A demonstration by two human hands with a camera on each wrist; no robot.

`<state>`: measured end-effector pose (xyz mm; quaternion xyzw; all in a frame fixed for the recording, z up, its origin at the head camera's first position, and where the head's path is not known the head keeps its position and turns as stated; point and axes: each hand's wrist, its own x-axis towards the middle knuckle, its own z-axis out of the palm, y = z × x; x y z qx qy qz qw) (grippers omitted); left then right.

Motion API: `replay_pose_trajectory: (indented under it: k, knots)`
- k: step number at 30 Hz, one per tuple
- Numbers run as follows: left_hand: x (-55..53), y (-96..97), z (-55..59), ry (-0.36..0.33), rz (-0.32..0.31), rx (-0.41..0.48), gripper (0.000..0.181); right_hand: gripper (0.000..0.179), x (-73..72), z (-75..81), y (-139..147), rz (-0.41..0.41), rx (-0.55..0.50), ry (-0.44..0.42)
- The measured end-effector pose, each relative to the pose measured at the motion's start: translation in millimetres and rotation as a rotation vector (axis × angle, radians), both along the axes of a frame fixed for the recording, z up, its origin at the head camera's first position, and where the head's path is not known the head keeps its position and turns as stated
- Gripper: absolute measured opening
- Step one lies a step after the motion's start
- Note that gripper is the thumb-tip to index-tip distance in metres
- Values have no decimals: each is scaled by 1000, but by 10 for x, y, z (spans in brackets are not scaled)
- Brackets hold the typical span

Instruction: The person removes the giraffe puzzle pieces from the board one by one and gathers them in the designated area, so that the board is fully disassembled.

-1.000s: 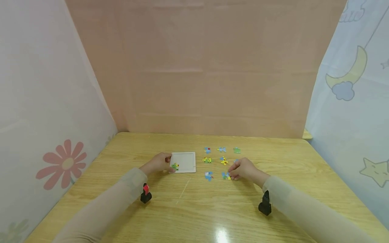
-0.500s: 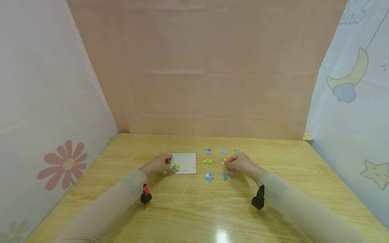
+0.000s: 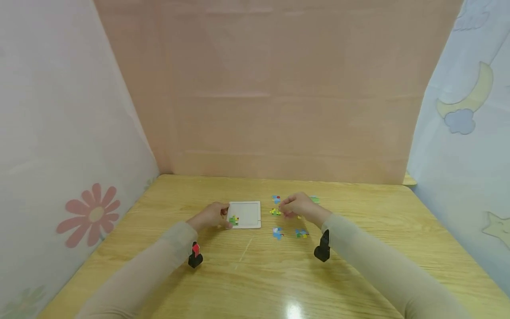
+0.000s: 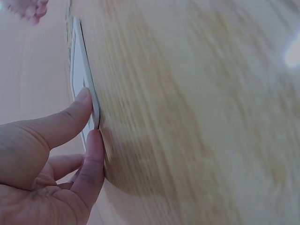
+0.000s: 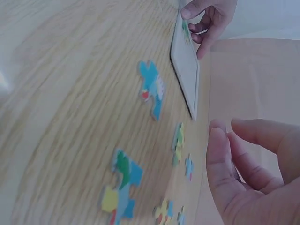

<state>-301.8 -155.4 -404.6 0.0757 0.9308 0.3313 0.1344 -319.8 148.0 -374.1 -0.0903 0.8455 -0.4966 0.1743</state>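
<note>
A white square puzzle tray [image 3: 249,215] lies on the table, with a green jigsaw piece [image 3: 233,220] in its near left corner. My left hand [image 3: 213,215] pinches the tray's left edge, the thumb [image 4: 70,119] on top and a finger at the rim. To the right of the tray lie several loose jigsaw pieces, among them a blue one [image 5: 151,88], a green, blue and yellow one [image 5: 123,187] and a yellow-green one [image 3: 275,212]. My right hand [image 3: 299,206] hovers over them, its fingers loosely bent with nothing visible between the tips. It hides some pieces.
The wooden table [image 3: 255,274] bears everything. A brown cloth [image 3: 271,88] hangs along its back edge. Patterned curtains stand at the left [image 3: 48,133] and right. Black wrist cameras [image 3: 322,246] hang from both sleeves.
My right hand has left the near right jigsaw piece and moved left and away, over the middle of the loose pieces. My left hand keeps its grip on the tray.
</note>
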Motion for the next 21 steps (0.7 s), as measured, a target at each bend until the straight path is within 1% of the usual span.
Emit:
replay_pose_trajectory:
  k: [4, 6, 9, 10, 11, 16, 21]
  knots:
    - [-6, 45, -5, -3, 10, -12, 80, 17, -58, 10, -68, 27, -16, 7]
    - [-15, 54, -10, 0, 14, -24, 68, 19, -73, 23, -97, 43, -36, -3]
    - [-43, 64, -9, 17, -4, -40, 42, 23, -95, 66, -138, 52, -48, -9]
    - [-50, 66, -8, 23, -12, -45, 36, 24, -104, 83, -157, 55, -44, -3]
    - [-55, 68, -8, 27, -17, -51, 34, 25, -114, 100, -179, 52, -47, -1]
    - [-55, 63, -19, 14, -20, -48, 37, 27, -176, 172, -327, 69, -34, 34]
    - [-51, 55, -27, 13, -13, -58, 39, 20, -238, 174, -521, 63, -49, 30]
